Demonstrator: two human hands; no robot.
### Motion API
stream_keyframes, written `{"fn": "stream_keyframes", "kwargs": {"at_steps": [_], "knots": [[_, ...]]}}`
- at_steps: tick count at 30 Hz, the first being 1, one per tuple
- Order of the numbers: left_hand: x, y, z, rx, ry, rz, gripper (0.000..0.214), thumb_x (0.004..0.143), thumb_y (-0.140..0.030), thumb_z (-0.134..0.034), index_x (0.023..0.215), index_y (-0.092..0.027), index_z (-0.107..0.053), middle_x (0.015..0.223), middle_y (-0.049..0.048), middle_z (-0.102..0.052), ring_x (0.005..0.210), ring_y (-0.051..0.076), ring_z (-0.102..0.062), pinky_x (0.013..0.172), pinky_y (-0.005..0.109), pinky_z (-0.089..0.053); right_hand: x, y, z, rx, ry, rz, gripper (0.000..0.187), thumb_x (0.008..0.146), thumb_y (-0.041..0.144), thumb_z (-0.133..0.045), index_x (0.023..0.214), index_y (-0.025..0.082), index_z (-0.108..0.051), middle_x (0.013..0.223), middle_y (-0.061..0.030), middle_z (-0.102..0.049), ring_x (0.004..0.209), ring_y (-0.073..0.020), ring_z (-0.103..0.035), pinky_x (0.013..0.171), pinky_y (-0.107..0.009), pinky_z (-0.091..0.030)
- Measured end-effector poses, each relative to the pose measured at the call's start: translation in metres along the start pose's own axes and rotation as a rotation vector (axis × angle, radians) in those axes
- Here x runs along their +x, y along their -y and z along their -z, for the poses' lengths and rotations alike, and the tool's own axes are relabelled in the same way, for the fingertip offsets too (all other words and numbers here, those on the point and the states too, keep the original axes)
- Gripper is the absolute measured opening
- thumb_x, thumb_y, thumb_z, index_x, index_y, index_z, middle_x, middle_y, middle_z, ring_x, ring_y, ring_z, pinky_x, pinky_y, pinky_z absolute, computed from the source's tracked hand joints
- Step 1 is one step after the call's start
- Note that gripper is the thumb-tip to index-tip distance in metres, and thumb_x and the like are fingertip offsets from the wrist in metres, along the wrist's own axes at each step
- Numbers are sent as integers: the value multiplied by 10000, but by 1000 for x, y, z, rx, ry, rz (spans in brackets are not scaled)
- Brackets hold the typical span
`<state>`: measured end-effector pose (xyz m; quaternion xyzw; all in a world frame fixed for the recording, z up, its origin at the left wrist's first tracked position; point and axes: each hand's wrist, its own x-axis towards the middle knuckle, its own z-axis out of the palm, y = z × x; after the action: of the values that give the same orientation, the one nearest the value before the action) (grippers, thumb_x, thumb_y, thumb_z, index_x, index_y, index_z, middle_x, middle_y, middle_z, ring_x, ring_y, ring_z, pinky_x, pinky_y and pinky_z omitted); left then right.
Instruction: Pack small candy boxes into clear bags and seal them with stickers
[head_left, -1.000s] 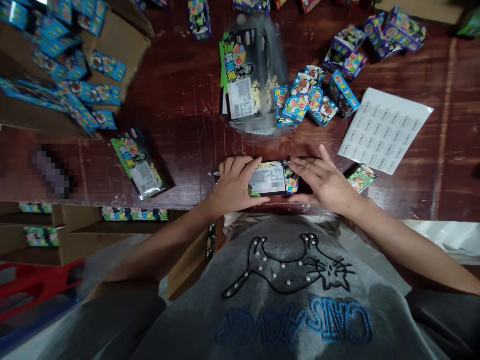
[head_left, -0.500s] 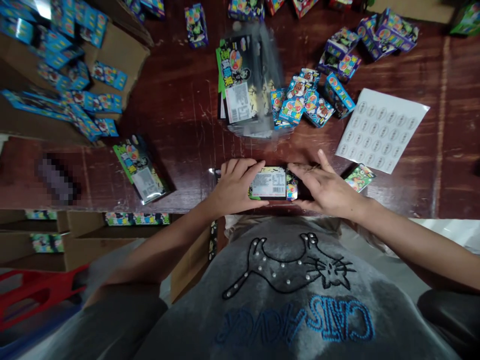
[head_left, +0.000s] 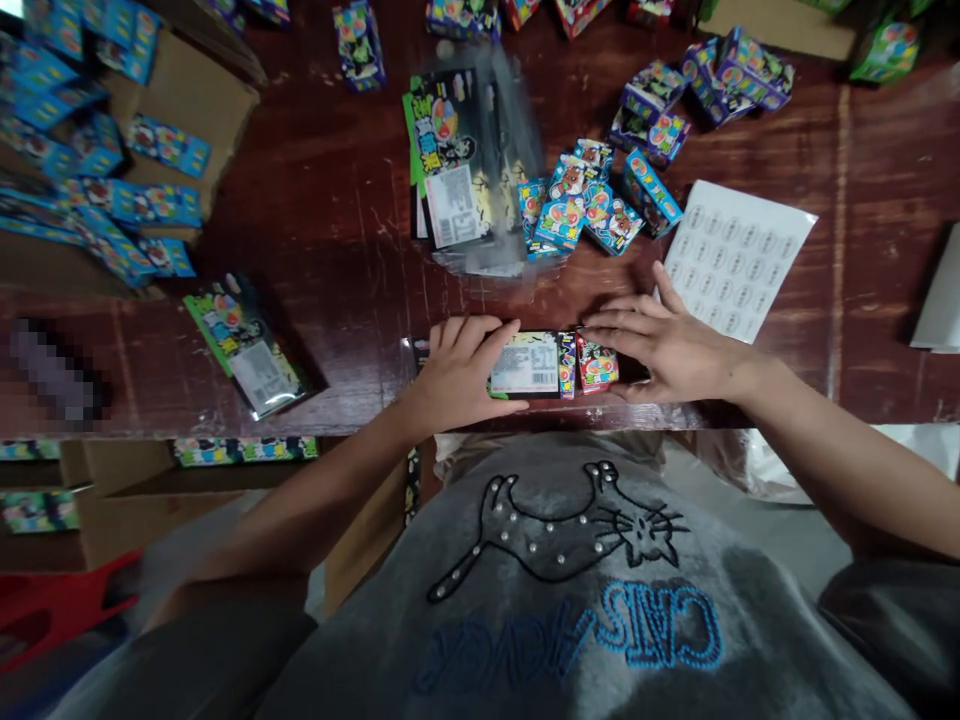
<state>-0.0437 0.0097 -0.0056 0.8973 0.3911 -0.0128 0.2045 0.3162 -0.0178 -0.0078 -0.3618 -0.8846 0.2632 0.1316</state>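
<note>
My left hand (head_left: 465, 372) is wrapped round a black printed packet (head_left: 523, 364) at the table's front edge, thumb and fingers on its two long sides. A white label with a barcode faces up on the packet. At its right end shows a small purple printed box (head_left: 567, 365). Just right of that, my right hand (head_left: 671, 345) grips a small red printed box (head_left: 598, 366) with its fingers along the far side and its thumb low. The red box lies in line with the packet. My right palm hides part of it.
Another black packet (head_left: 251, 350) lies to the left. A pile of packets (head_left: 450, 150), blue boxes (head_left: 566, 215), purple boxes (head_left: 652, 110) and a sticker sheet (head_left: 742, 258) lie farther back. A carton (head_left: 225, 115) of blue boxes stands at the left.
A red box has come into view under my right fingers, beside the packet. The green printed piece near my right wrist no longer shows. The whole view has shifted slightly.
</note>
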Motion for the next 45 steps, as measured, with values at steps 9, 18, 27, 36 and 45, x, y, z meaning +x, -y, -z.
{"fn": "stream_keyframes", "kwargs": {"at_steps": [9, 18, 27, 36, 45], "knots": [[5, -7, 1, -108, 11, 29, 1115, 717, -641, -922, 1643, -250, -441, 1487, 149, -542, 1336, 395, -470, 1153, 558, -365, 1, 1, -2, 91, -57, 16, 762, 896, 508, -763, 1599, 277, -579, 1541, -96, -689, 1463, -358, -586, 1338, -783, -67], [13, -30, -3, -4, -55, 97, 1019, 765, -614, -904, 1589, -195, -475, 1498, 181, -547, 1315, 407, -490, 1103, 556, -409, 14, 17, -19, -43, -93, -34, 880, 1014, 718, -572, 1691, 178, -414, 1681, -209, -523, 1534, -408, -512, 1319, -820, -69], [15, -29, 3, 14, -48, 79, 974, 783, -572, -899, 1581, -205, -478, 1496, 202, -564, 1287, 439, -518, 1066, 574, -413, -87, 60, 3, -489, -254, -715, 1065, 824, 985, -511, 1398, 97, -641, 1231, -270, -714, 1191, -478, -643, 1267, -806, -263], [16, -36, 14, -201, -8, -16, 983, 739, -531, -934, 1555, -237, -472, 1520, 136, -610, 1389, 367, -552, 1201, 523, -382, -41, 33, -1, 17, -201, -218, 823, 872, 747, -681, 1515, 253, -535, 1329, -125, -684, 1219, -380, -634, 1287, -835, -121], [7, -40, 14, -81, -68, 41, 1032, 734, -507, -950, 1602, -224, -470, 1484, 161, -626, 1353, 396, -585, 1170, 538, -419, 10, 29, 15, -257, -73, -40, 726, 887, 586, -721, 1466, 166, -595, 1299, -173, -713, 1186, -408, -608, 1291, -854, -54]]}}
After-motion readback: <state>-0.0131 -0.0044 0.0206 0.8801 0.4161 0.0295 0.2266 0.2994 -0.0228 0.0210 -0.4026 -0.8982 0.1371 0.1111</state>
